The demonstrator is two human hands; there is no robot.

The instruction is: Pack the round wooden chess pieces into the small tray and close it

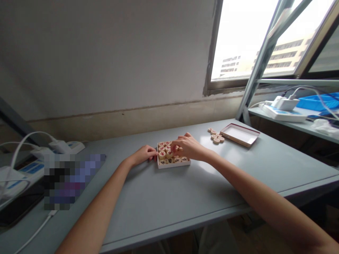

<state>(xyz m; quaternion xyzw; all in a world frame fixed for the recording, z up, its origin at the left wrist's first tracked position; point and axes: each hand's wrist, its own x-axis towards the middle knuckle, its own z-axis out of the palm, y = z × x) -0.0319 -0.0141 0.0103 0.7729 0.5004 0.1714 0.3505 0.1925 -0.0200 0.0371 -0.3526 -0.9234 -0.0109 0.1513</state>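
Note:
In the middle of the desk sits a shallow white box (173, 164) filled with round wooden xiangqi pieces (162, 155) marked with red and black characters. At the box's left wall, my left hand (143, 155) rests with its fingers curled and the fingertips against the edge. My right hand (188, 145) reaches over the box from the right, its thumb and fingers pinched at a xiangqi piece among the red-marked ones. The hand covers several pieces and the box's right rear part. A loose group of xiangqi pieces (216, 140) lies farther right on the desk.
The box lid (239, 135) lies inside up beside the loose pieces. At the left are a power strip (75, 145), white cables and a blurred flat item (76, 180). A metal post (254, 67) and a side shelf with a blue tray (317, 102) stand right.

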